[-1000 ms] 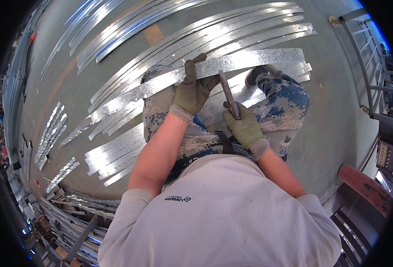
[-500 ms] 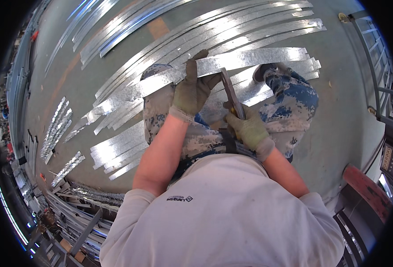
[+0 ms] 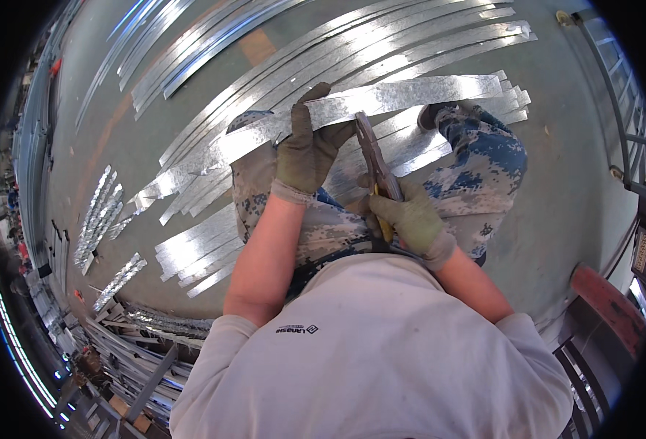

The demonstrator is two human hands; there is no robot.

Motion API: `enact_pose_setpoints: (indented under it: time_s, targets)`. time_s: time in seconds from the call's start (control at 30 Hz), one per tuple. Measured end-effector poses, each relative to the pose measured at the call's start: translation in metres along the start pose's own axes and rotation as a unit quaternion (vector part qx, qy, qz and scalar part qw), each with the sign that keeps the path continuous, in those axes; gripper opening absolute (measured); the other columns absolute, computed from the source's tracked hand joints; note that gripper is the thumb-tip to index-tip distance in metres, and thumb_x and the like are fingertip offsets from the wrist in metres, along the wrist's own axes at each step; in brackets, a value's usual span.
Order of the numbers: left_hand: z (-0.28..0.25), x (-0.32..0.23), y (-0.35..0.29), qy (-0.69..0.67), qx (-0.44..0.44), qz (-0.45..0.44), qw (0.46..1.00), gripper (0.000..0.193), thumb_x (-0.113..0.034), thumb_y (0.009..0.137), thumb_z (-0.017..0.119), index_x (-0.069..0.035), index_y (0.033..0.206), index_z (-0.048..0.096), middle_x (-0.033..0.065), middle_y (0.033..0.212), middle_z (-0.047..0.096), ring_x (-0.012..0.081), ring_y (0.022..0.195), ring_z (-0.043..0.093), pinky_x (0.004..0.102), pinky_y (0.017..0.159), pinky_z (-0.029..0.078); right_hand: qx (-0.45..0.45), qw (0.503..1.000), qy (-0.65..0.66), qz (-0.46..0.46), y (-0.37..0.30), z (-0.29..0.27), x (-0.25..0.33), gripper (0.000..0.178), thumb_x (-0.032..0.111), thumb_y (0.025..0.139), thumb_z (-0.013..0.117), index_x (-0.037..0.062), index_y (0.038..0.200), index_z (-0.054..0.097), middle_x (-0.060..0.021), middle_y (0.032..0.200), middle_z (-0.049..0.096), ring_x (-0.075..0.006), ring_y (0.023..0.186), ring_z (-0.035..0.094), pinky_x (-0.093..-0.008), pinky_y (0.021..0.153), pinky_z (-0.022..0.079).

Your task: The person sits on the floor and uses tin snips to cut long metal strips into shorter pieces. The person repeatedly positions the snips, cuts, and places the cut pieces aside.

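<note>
The right hand (image 3: 410,216) is closed around the snips (image 3: 372,154), whose tips point forward to the near edge of the metal strip (image 3: 403,95); blade contact cannot be confirmed. The left hand (image 3: 299,161), nearer the strip, is partly closed on it. The strip lies ahead, its long axis running crosswise, right end farther forward. Beyond, loose strips (image 3: 374,51) lie on the floor (image 3: 549,197). No container can be made out.

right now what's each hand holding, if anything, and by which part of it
The left hand holds a long metal strip near the middle of its length; the right hand holds a snips-like tool by its yellow-handled end.
</note>
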State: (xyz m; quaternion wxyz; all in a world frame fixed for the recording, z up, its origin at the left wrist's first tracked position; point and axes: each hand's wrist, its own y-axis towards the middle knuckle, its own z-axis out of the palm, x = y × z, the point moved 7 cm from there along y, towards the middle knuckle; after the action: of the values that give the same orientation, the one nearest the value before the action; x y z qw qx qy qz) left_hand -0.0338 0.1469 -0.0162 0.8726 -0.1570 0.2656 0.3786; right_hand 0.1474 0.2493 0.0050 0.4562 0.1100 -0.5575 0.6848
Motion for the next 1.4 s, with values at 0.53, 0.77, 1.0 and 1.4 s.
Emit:
enact_pose_setpoints:
  time_s: [0.53,0.77,1.0,1.4]
  targets:
    - [-0.017,0.002,0.006,-0.232,-0.012,-0.014,0.972,0.051,-0.026,0.119,0.053,-0.016,0.168,0.043,0.0313,0.161,0.056,0.0519,0.147,0.057,0.0655,0.125,0.046,0.261,0.896,0.345,0.105,-0.003,0.033,0.007,0.049,0.020,0.102,0.076,-0.0006,0.146,0.066,-0.0145,0.104,0.078,-0.0253,0.077,0.077,-0.0378,0.064,0.060]
    - [-0.002,0.002,0.015,-0.184,0.031,-0.013,0.982,0.051,-0.031,0.120,0.051,-0.016,0.168,0.041,0.0274,0.159,0.059,0.0460,0.146,0.061,0.0537,0.124,0.053,0.342,0.865,0.361,0.065,0.012,0.035,0.003,0.049,0.018,0.104,0.073,0.0000,0.148,0.065,-0.0130,0.107,0.078,-0.0247,0.081,0.077,-0.0387,0.069,0.061]
    - [0.010,0.014,0.019,-0.066,-0.040,-0.046,0.996,0.056,-0.034,0.118,0.057,-0.018,0.169,0.039,0.0153,0.127,0.077,0.0329,0.124,0.074,0.0491,0.107,0.060,0.271,0.889,0.361,0.077,0.014,0.027,-0.004,0.055,0.019,0.102,0.073,0.0015,0.153,0.060,-0.0146,0.108,0.076,-0.0282,0.080,0.076,-0.0443,0.069,0.060]
    - [0.010,0.022,0.030,0.005,-0.088,-0.086,0.992,0.053,-0.042,0.118,0.055,-0.018,0.165,0.050,0.0122,0.115,0.075,0.0290,0.107,0.077,0.0426,0.098,0.064,0.158,0.965,0.207,0.041,0.006,0.033,0.009,0.043,0.014,0.106,0.070,-0.0002,0.146,0.065,-0.0146,0.110,0.079,-0.0260,0.084,0.078,-0.0408,0.074,0.065]
